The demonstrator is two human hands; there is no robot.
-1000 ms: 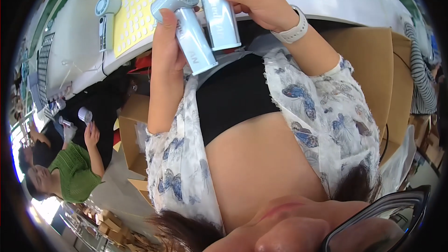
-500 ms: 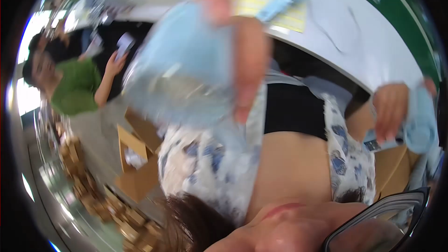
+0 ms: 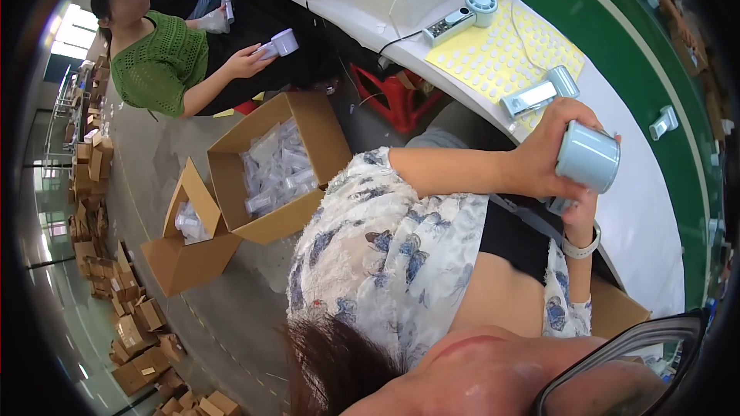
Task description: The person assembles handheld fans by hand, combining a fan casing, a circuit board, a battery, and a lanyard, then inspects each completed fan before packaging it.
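My left hand (image 3: 543, 152) is wrapped around the round head of a pale blue hand-held fan (image 3: 589, 157), held up beside the white table's edge (image 3: 640, 208). My right hand (image 3: 576, 214), with a white band on its wrist, comes up from below and grips the fan's handle, which it mostly hides. Two more pale blue fans lie on the table just beyond, one (image 3: 538, 95) near my hands and one (image 3: 465, 18) farther back on a yellow dotted sheet (image 3: 493, 58).
An open cardboard box (image 3: 304, 119) of bagged parts and a smaller box (image 3: 185, 250) stand on the floor to my left. A seated person in a green top (image 3: 158, 62) holds a white fan (image 3: 279, 43). A red stool (image 3: 393, 100) stands under the table; a green belt (image 3: 655, 46) runs behind it.
The view has swung round fast. Two fans were in my hands in front of my chest; now both hands are on one fan at the right, by the table edge.
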